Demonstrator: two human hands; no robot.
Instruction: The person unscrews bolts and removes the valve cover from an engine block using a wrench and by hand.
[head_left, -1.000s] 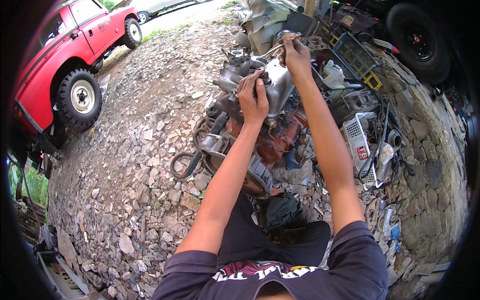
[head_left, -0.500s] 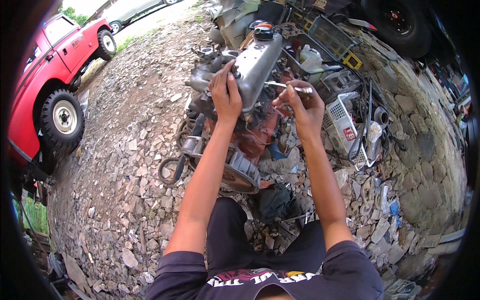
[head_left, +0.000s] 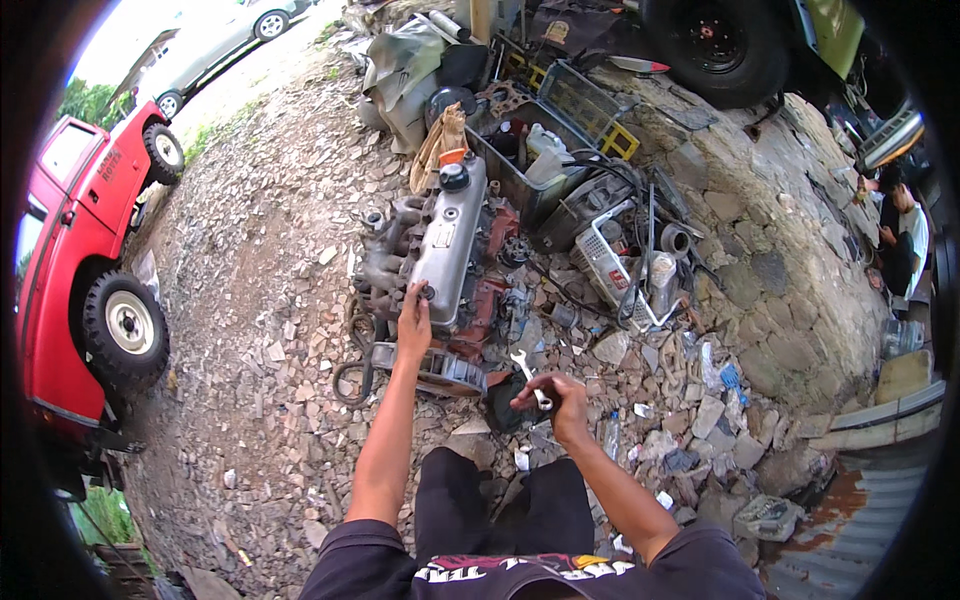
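An engine with a silver valve cover (head_left: 445, 235) stands on the stony ground in front of me. My left hand (head_left: 413, 322) reaches to the near end of this cover, its fingers stretched out and their tips beside a small round cap nut (head_left: 428, 292). Nearer to my body, right of the engine, my right hand (head_left: 563, 405) is closed around a combination wrench (head_left: 527, 372). The wrench's open jaw points up and away, and its ring end shows by my fingers. It is apart from the engine. A black filler cap (head_left: 454, 178) sits on the cover's far end.
Right of the engine lie a white plastic basket (head_left: 603, 262) of parts and a dark crate (head_left: 530, 195). A red off-road vehicle (head_left: 75, 240) is parked at left. Another person (head_left: 905, 235) is at far right. A dark cloth (head_left: 508, 402) lies before my knees.
My right hand has drawn the wrench back from the valve cover toward my body. My left hand has moved to the cover's near end. The view has shifted, showing more ground.
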